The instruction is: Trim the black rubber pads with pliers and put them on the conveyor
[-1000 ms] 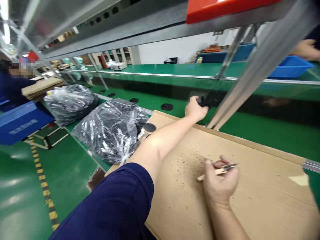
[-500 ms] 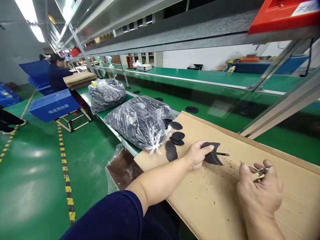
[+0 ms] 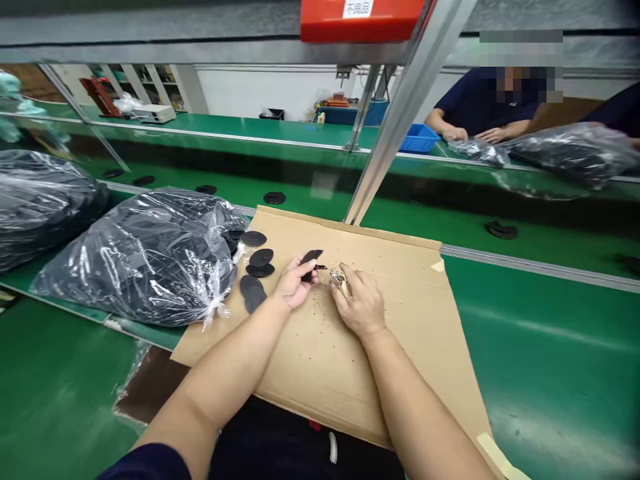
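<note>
A curved black piece (image 3: 311, 257) is pinched in the left hand (image 3: 297, 283), whose fingers are closed narrowly on it, and a thin dark pin (image 3: 321, 267) sticks out to its right. A small metal tool (image 3: 338, 278) (its exact kind is too small to tell) is held in the right hand (image 3: 359, 303), curled narrowly around it just beside the left hand. Both hands are held over a cardboard sheet (image 3: 400, 320), across which dark crumbs (image 3: 320, 320) are scattered. Several black discs (image 3: 261, 257) are laid on the sheet's left part, touching or just beside a clear plastic bag (image 3: 135, 260) packed with black pieces. A second bag (image 3: 35, 200) is seen farther left. The sheet rests on a green workbench (image 3: 550, 347). A red bin (image 3: 360, 20) is mounted overhead, and beyond the bench a co-worker (image 3: 480, 100) is seen working near a blue tray (image 3: 419, 138).
</note>
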Available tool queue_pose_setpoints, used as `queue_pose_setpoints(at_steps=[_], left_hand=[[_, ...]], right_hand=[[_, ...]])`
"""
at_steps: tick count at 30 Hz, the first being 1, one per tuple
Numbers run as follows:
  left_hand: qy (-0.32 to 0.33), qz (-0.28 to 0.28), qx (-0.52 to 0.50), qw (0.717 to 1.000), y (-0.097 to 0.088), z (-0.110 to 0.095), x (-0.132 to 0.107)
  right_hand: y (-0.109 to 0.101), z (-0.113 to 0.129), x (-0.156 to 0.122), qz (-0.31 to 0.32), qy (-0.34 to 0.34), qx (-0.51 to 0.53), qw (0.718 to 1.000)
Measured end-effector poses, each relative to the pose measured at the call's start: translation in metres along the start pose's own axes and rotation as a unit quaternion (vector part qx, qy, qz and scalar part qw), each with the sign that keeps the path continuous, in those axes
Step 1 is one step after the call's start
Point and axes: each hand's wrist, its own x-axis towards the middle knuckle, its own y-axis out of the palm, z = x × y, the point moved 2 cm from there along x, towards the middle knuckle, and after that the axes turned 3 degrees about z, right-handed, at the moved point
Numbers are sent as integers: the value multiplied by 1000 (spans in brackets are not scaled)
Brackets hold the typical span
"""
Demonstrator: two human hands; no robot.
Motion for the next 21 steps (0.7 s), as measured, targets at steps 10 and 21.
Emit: queue_pose_setpoints(at_steps=[10,21], left_hand=[[-1,-12,22,1000,6,1,0],[-3,-18,14,1000,8,2,-1]], right_hand=[[-5,-3,2,28,16,-18,999],[-6,-7,1,58,23,-41,997]])
